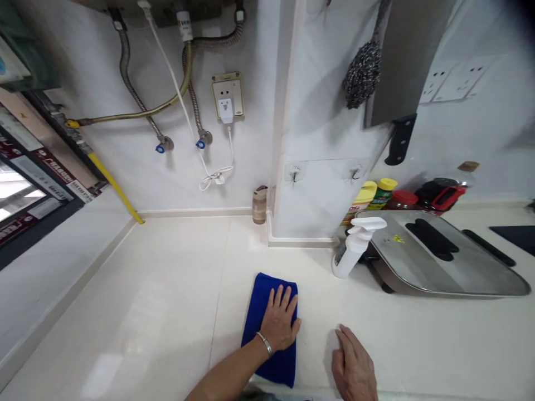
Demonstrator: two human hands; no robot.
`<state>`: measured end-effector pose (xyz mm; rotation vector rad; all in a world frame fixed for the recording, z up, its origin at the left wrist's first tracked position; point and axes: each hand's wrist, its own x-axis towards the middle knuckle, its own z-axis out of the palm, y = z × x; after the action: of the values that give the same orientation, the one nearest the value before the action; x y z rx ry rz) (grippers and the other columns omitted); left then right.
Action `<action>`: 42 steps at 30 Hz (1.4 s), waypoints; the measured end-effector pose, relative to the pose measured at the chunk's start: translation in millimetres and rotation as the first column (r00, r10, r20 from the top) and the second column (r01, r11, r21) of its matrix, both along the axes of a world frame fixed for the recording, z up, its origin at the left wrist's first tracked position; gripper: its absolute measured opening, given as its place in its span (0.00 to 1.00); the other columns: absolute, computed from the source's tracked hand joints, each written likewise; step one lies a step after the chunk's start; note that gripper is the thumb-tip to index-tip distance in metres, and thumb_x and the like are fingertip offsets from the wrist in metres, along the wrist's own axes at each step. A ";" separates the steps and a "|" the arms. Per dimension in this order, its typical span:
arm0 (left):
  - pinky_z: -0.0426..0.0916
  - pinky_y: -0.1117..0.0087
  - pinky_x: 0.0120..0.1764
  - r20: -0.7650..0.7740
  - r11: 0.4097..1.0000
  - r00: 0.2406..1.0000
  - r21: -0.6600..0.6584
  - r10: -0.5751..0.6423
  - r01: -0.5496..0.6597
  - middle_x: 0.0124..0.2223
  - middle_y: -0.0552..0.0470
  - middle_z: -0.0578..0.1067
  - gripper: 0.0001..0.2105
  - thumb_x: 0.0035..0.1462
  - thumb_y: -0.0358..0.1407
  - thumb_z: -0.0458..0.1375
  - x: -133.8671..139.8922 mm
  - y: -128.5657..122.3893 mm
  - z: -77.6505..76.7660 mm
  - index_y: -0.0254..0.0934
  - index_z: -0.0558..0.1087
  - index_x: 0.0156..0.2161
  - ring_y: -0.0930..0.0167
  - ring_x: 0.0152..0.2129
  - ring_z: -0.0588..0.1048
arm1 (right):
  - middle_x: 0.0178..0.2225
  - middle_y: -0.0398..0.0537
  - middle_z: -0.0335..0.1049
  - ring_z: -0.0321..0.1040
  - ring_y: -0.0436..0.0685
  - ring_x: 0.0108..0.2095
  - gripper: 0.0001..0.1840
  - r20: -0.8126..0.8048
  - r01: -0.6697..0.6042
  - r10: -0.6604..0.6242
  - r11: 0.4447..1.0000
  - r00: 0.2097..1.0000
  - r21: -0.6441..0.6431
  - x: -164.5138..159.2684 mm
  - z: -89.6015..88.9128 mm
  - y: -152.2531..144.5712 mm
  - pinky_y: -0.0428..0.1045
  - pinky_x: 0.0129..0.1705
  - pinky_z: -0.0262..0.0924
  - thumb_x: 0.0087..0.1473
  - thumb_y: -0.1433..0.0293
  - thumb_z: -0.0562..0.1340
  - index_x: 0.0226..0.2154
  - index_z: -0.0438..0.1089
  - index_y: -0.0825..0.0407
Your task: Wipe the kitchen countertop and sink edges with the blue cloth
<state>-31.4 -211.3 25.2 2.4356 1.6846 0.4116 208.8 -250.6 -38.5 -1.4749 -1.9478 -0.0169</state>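
Left hand [279,323] spread flat, bang on top of the blue cloth [257,312], which lies lengthwise away from the person on the surface [175,295]; right hand [354,365], loosely curled, seemingly empty, farther off rightward!

Behind the pan [407,287] stand a red-lidded jar [403,199] and a yellow-capped jar [382,195]. A cleaver [403,72] and a scourer [361,77] hang above the pan's left end. Well left of the pan are a brown bottle [259,207] and a wall socket [238,99].
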 end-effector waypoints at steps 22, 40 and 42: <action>0.46 0.45 0.69 0.120 0.998 0.991 -0.030 -0.054 0.058 0.73 0.50 0.44 0.28 0.68 0.44 0.47 103.2 57.8 -12.8 0.43 0.52 0.70 0.58 0.70 0.43 | 0.52 0.59 0.72 0.70 0.66 0.51 0.22 -0.105 0.107 -0.097 0.990 0.990 0.097 17.4 -23.7 -1.8 0.61 0.51 0.64 0.64 0.67 0.49 0.56 0.65 0.54; 0.44 0.43 0.67 0.088 0.973 0.972 0.060 0.219 -0.224 0.70 0.42 0.56 0.27 0.63 0.37 0.50 101.4 195.5 -15.3 0.37 0.61 0.67 0.53 0.68 0.48 | 0.51 0.55 0.73 0.71 0.64 0.49 0.22 -0.142 0.101 -0.090 0.992 0.986 0.070 3.8 2.4 -0.4 0.60 0.46 0.69 0.60 0.72 0.54 0.56 0.66 0.50; 0.45 0.43 0.67 0.062 0.976 0.976 0.048 0.209 -0.212 0.70 0.43 0.56 0.27 0.63 0.37 0.50 101.4 195.7 -13.7 0.37 0.62 0.67 0.52 0.68 0.49 | 0.50 0.56 0.73 0.71 0.65 0.48 0.22 -0.129 0.101 -0.091 0.992 0.987 0.075 2.7 3.3 1.1 0.60 0.45 0.69 0.60 0.72 0.54 0.56 0.66 0.50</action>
<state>70.0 -15.6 11.6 2.2646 1.9392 0.5554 211.5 -249.5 -35.2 -1.4792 -1.7547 -0.0445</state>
